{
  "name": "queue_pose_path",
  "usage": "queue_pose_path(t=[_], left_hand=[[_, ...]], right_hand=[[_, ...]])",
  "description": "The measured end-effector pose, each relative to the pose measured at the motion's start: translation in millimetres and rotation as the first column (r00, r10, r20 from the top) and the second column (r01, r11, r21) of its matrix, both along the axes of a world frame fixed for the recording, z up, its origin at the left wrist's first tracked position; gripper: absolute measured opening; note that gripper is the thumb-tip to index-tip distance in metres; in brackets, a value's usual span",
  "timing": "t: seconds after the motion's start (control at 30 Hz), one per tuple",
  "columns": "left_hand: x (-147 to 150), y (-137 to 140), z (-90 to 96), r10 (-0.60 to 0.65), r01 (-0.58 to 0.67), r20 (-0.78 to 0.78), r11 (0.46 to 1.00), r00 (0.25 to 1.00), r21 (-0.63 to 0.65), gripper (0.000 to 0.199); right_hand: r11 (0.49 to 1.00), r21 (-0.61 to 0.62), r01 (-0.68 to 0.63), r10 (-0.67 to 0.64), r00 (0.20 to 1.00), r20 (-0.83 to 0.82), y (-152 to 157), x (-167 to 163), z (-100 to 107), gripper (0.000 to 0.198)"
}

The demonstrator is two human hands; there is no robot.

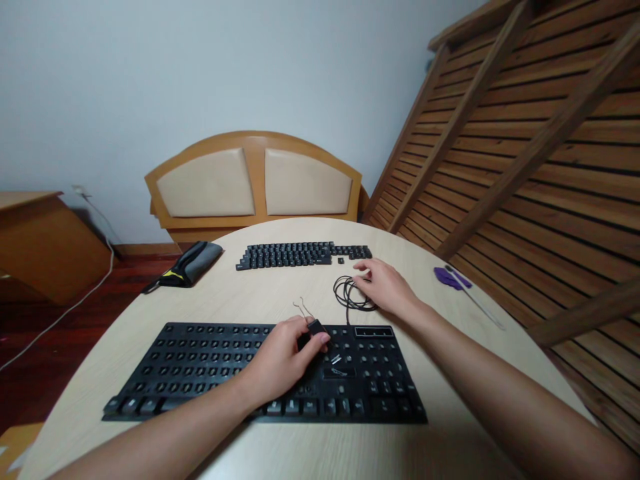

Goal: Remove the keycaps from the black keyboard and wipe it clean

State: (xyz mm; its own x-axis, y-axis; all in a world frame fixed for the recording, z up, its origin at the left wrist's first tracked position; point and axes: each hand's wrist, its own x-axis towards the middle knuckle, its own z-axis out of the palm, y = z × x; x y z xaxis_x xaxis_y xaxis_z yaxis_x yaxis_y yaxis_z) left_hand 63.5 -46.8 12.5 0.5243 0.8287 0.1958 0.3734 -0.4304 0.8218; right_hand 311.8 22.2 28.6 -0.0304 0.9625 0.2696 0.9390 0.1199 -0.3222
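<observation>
In my left hand (290, 353) is a keycap puller (317, 327), a black handle with two thin wire prongs pointing away from me. That hand is over the black keyboard (220, 360), whose upper rows are stripped to bare switches. Keycaps remain along its bottom row and on part of the number pad. My right hand (383, 283) reaches beyond the keyboard, above the coiled black cable (347, 293). Its thumb and fingers are bent and apart, with nothing visible between them. Just past its fingertips, removed keycaps (285, 254) stand in rows; one single keycap (341, 261) sits apart.
A black and yellow pouch (190, 265) lies at the table's left edge. On the right are a purple cloth (451, 277) and a thin stick-like tool (475, 299). Wooden slats (525, 120) lean beside the round table (280, 300); a padded headboard (257, 180) stands behind.
</observation>
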Motion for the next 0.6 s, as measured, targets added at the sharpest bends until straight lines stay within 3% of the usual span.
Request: queue_pose_path(t=[0.07, 0.13, 0.23, 0.3, 0.47, 0.6], left_hand=[[-0.1, -0.6, 1.5, -0.002, 0.002, 0.003, 1.0, 1.0, -0.001, 0.031], [-0.7, -0.6, 2.7, -0.007, 0.007, 0.002, 1.0, 1.0, -0.009, 0.03], [-2.9, 1.5, 3.2, -0.013, 0.013, -0.018, 1.0, 1.0, -0.022, 0.031], [-4.5, 3.6, 3.5, -0.014, 0.013, -0.035, 0.999, 0.999, -0.031, 0.032], [-6.4, 0.9, 12.2, -0.008, 0.005, -0.072, 0.999, 0.997, -0.039, 0.033], [-6.3, -10.9, 22.0, -0.009, 0.009, -0.039, 1.0, 0.999, 0.014, 0.031]], right_hand=[[0.993, -0.067, -0.1, 0.097, 0.994, -0.039, -29.5, 0.7, 7.9, 0.031], [0.953, -0.153, -0.26, 0.247, 0.964, -0.098, -59.6, 1.0, 14.4, 0.05], [0.802, -0.411, -0.435, 0.415, 0.899, -0.141, -95.1, 2.5, 15.7, 0.096], [0.732, -0.486, -0.477, 0.46, 0.873, -0.163, -107.7, 3.9, 10.1, 0.119], [0.746, -0.437, -0.502, 0.49, 0.859, -0.149, -112.9, 1.6, -6.7, 0.123], [0.748, -0.387, -0.539, 0.519, 0.839, -0.164, -115.8, -7.8, -6.5, 0.12]])
